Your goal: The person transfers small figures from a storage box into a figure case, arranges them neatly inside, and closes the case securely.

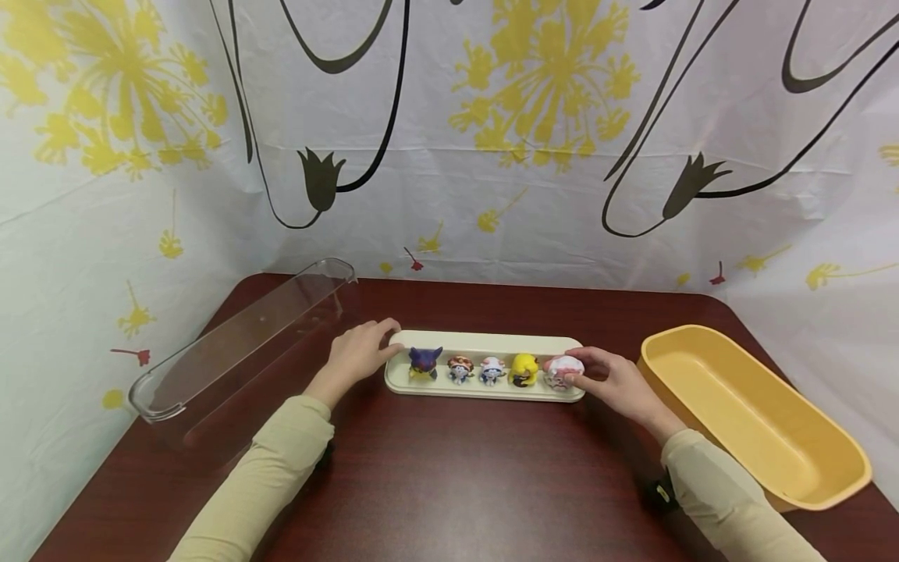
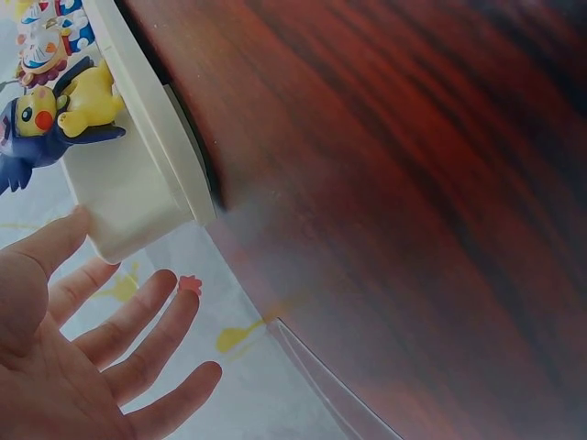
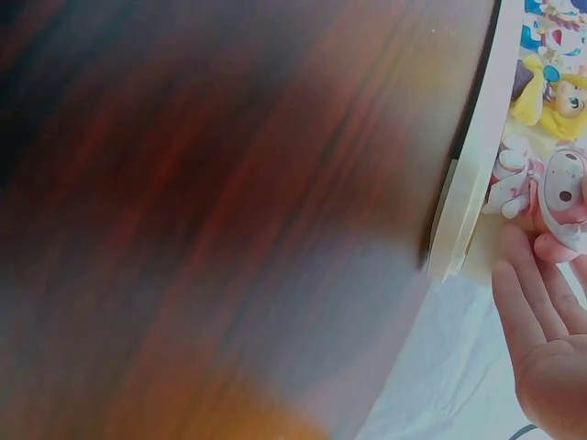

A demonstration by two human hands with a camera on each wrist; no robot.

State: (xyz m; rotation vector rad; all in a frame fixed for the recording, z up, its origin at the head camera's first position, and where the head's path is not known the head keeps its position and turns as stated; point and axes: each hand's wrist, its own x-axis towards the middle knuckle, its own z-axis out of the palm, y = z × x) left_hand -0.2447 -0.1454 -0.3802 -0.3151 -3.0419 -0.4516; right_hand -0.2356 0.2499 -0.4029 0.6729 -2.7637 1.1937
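Observation:
A long cream tray (image 1: 492,342) lies across the table, with small figurines standing in a row in it. At the tray's left end, my left hand (image 1: 357,351) pinches the rim between thumb and fingers; its other fingers spread apart in the left wrist view. The nearest figurine there is yellow with a dark purple hood (image 2: 78,110). My right hand (image 1: 621,382) holds a pink-and-white figurine (image 1: 562,371) at the right end, fingers and thumb around its head. Between them stand a yellow figurine (image 1: 524,370) and two small white-and-blue ones, one with a brown hat (image 1: 460,369).
To the left, a long clear plastic cover (image 1: 246,343) lies slantwise on the dark red table (image 1: 449,484). A deep yellow bin (image 1: 744,406) stands on the right, close to my right forearm. A patterned white sheet (image 1: 449,218) hangs behind the table.

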